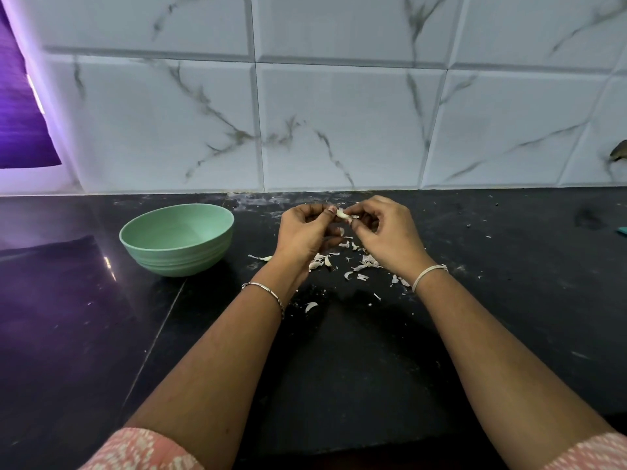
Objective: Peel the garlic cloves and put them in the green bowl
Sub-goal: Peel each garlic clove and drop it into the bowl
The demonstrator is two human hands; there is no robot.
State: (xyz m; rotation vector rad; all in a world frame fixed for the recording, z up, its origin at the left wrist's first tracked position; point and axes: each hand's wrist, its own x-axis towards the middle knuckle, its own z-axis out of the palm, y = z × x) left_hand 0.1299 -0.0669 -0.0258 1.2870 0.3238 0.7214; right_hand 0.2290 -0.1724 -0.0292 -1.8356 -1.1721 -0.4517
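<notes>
Now both hands are raised a little above the black countertop [475, 317], and the left hand [307, 234] and the right hand [386, 232] pinch one garlic clove [343, 214] between their curled fingertips. Under the hands, many pale garlic skins [339, 262] lie scattered on the counter. To the left stands the green bowl [176, 240], near the left hand but apart from it.

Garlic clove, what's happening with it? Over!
Left hand and right hand both pinch one garlic clove, mid-peel. Green bowl shows no cloves. Loose peels on counter, nothing blocking.
</notes>
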